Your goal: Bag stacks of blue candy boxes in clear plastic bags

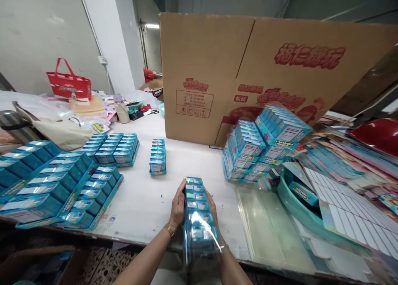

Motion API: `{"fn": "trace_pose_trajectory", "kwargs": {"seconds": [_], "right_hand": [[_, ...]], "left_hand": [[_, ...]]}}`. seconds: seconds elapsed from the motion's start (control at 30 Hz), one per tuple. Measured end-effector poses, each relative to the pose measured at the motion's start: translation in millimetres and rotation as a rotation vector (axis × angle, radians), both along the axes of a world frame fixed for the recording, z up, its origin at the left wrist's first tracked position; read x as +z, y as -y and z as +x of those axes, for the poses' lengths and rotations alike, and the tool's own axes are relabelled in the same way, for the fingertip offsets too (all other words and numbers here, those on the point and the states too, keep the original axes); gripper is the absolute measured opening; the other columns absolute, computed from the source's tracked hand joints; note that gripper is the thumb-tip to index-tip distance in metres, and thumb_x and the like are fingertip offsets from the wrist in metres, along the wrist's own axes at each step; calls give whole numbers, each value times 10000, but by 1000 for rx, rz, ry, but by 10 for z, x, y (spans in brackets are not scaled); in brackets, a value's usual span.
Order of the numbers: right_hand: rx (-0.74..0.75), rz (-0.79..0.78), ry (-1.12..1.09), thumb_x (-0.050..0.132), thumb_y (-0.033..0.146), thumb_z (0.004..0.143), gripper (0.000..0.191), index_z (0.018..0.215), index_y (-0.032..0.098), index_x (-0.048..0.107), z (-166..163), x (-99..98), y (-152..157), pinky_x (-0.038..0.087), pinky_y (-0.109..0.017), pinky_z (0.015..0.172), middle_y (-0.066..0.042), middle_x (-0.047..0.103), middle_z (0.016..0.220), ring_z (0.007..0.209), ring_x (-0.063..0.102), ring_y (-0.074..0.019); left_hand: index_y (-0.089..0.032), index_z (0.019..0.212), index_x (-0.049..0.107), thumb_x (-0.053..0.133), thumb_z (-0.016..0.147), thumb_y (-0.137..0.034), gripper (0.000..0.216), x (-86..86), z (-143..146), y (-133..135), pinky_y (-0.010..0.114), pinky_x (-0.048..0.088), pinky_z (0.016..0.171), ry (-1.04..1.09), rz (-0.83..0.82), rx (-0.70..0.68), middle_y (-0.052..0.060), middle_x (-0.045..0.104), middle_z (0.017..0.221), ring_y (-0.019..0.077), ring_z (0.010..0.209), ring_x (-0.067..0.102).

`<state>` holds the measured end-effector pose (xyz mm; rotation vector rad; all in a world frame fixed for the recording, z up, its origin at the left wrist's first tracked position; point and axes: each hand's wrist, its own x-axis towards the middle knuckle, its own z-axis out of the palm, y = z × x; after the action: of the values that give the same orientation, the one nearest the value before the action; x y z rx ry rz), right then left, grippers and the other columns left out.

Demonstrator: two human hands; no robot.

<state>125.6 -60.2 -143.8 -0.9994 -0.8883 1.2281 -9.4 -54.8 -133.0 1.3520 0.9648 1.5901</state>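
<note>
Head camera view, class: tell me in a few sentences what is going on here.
A person holds a row of small blue boxes wrapped in clear film between both hands, left hand on one side, right hand on the other, over the near edge of the white table. A shorter row of like boxes lies further back. Trays of blue boxes cover the table's left, and a heap of blue packs sits at the right before a large brown cardboard carton.

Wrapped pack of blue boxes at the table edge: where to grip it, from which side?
Grip the wrapped pack by its two long side faces, palms pressing in from left and right, as the left hand and right hand do. It is a long, narrow row.
</note>
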Motion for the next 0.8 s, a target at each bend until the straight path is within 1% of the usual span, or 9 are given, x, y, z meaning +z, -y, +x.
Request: {"fn": "trace_pose_trajectory", "kwargs": {"seconds": [0.07, 0.13, 0.2, 0.27, 0.3, 0.37, 0.47, 0.6, 0.8], "right_hand": [[-14, 6, -55, 655, 419, 827, 365, 1150, 250, 664, 13, -93, 41, 485, -428, 994, -68, 691, 1183, 1124, 614, -261], [-43, 18, -70, 653, 405, 844, 386, 1195, 249, 632, 65, -142, -15, 438, -431, 1046, -70, 650, 1266, 1201, 573, -254], [-59, 31, -19, 646, 418, 858, 428, 1255, 265, 596, 152, -121, -171, 383, -420, 1091, -65, 590, 1360, 1278, 512, -241], [17, 21, 77, 597, 466, 887, 422, 1256, 262, 606, 253, -40, -386, 366, -404, 1093, -66, 578, 1375, 1284, 501, -238], [94, 14, 137, 580, 490, 892, 405, 1206, 242, 644, 299, 12, -494, 385, -396, 1066, -76, 620, 1315, 1236, 534, -246], [236, 7, 247, 595, 521, 869, 366, 994, 200, 719, 368, 114, -678, 452, -370, 940, -82, 714, 1048, 1025, 616, -251], [293, 40, 321, 672, 490, 811, 313, 734, 187, 672, 404, 205, -838, 448, -300, 744, -20, 639, 723, 746, 567, -190], [345, 23, 243, 651, 473, 821, 315, 686, 197, 583, 382, 212, -915, 397, -259, 678, 12, 539, 680, 679, 475, -150], [470, -146, 183, 630, 561, 779, 375, 698, 203, 553, 379, 114, -955, 391, -252, 611, -3, 530, 678, 634, 444, -150]], "left_hand": [[-207, 1316, 580, 402, 965, -493, 487, -76, -75, 24, 458, 361, 1128, 88, -111, 15, 120, 525, 1440, 282, 1331, 478], [-200, 1342, 537, 446, 947, -510, 511, -82, -188, -49, 456, 445, 1037, 143, -241, 54, 146, 561, 1389, 281, 1222, 572], [-222, 1393, 490, 509, 918, -517, 559, -6, -303, -210, 426, 442, 1026, 109, -326, 67, 137, 574, 1377, 264, 1217, 575], [-221, 1344, 560, 569, 882, -518, 549, 124, -379, -416, 388, 420, 1036, 18, -370, -30, 119, 615, 1333, 258, 1236, 557], [-202, 1258, 636, 599, 861, -517, 509, 194, -397, -517, 369, 434, 1006, -33, -391, -119, 117, 662, 1260, 261, 1195, 580], [-163, 1006, 746, 670, 805, -496, 396, 318, -397, -686, 327, 479, 865, -135, -415, -283, 104, 739, 1016, 246, 981, 650], [-150, 778, 732, 724, 758, -440, 291, 417, -360, -828, 270, 442, 670, -209, -394, -378, 39, 689, 721, 165, 693, 591], [-152, 718, 677, 721, 745, -456, 308, 430, -339, -916, 254, 389, 617, -150, -448, -399, 13, 638, 659, 130, 622, 524], [-154, 683, 644, 738, 717, -484, 345, 349, -343, -1003, 259, 406, 643, -108, -507, -490, 16, 632, 648, 136, 626, 539]]}}
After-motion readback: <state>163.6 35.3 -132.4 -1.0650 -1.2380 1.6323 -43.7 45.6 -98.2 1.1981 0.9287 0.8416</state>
